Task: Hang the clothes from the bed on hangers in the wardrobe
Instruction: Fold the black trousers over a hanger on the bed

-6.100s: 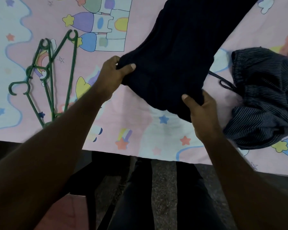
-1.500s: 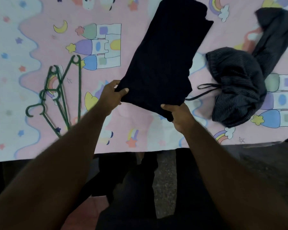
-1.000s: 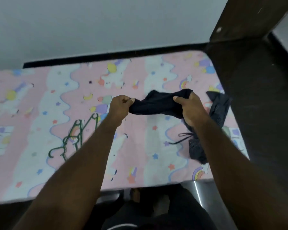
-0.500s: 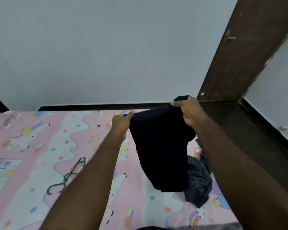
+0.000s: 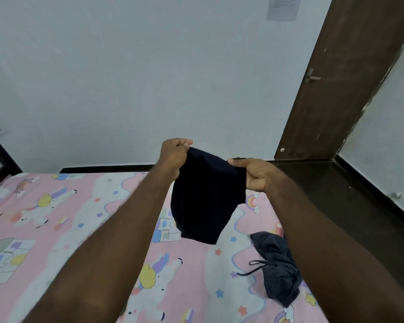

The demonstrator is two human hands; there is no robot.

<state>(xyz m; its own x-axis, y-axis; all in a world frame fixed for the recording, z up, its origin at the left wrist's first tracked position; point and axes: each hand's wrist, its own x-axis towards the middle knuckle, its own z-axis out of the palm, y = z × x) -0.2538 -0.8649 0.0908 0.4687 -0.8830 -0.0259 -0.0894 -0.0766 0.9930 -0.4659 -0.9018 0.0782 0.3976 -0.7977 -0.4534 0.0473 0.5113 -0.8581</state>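
Dangling from left hand [image 5: 173,157] and right hand [image 5: 257,176], dark garment [image 5: 205,206] above bed [image 5: 84,229].

The one wide-angle view sits at the person's head, at the near side of the pink cartoon-print bed [image 5: 56,229]. It faces forward and somewhat down across the bed to the plain white wall [image 5: 149,78] and the dark brown wooden door [image 5: 336,89] at right. The left hand [image 5: 173,157] and right hand [image 5: 257,174] reach in from the bottom edge, holding the dark navy cloth garment [image 5: 205,201] close at mid-frame.
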